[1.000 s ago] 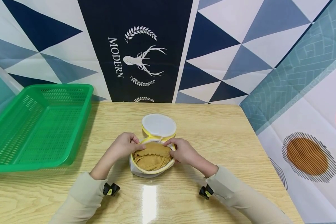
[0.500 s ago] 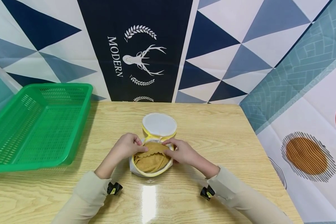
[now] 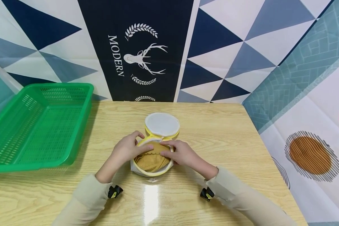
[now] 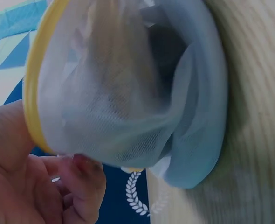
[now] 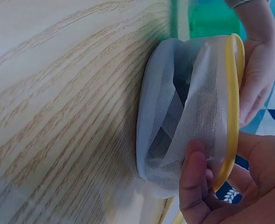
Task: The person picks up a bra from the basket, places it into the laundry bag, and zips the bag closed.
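Note:
A round white mesh laundry bag (image 3: 155,174) with yellow zipper trim stands unzipped on the table, its lid (image 3: 162,124) folded back behind it. Inside lies a mustard-coloured bra (image 3: 151,163) with a scalloped edge and thin straps. My left hand (image 3: 126,148) grips the bag's left rim, the thumb reaching in over the bra. At the right rim, my right hand (image 3: 183,153) has its thumb inside on the bra. The right wrist view shows fingers (image 5: 193,182) curled against the outside of the mesh. Seen from the left wrist, the mesh wall (image 4: 114,112) bulges and creases.
To the left stands a green plastic basket (image 3: 70,153) with perforated sides. The wood-grain table (image 3: 214,125) meets a patterned wall cloth (image 3: 141,56) at the back. A black wrist camera (image 3: 114,191) sits below the left hand.
Both thumbs have moved inward over the bra, toward each other. The bag's rim has shifted slightly, and the bra's scalloped edge is more covered by the thumbs.

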`<state>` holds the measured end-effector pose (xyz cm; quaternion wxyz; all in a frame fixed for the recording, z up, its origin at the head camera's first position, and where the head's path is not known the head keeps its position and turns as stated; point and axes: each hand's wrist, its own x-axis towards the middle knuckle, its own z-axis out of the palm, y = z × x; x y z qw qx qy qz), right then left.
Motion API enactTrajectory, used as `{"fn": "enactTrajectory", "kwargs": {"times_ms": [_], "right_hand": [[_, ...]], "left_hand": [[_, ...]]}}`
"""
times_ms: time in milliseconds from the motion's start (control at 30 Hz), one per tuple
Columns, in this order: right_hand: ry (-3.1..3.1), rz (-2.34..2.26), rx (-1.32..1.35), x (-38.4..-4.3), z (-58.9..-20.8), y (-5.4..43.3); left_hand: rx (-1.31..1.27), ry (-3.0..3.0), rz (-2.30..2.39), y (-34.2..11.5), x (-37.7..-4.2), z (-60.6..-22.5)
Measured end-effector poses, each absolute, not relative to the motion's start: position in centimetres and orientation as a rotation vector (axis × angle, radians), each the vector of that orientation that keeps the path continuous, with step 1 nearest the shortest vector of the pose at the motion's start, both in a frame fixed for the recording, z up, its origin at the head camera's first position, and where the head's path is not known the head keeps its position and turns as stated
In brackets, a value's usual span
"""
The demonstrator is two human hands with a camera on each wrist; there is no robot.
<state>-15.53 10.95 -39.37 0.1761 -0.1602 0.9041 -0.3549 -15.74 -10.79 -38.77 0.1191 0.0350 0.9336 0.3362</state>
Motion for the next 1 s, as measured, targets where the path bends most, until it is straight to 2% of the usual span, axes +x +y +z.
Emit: {"fn": "enactTrajectory", "kwargs": {"times_ms": [300, 1000], "right_hand": [[2.539, -0.905, -0.574, -15.8, -39.5, 11.2], [2.824, -0.622, -0.535, -14.9, -40.2, 9.5]], "left_hand": [[0.121, 2.779, 0.861, -10.2, -15.8, -38.7], [0.136, 2.751, 0.882, -9.8, -15.7, -38.7]]}}
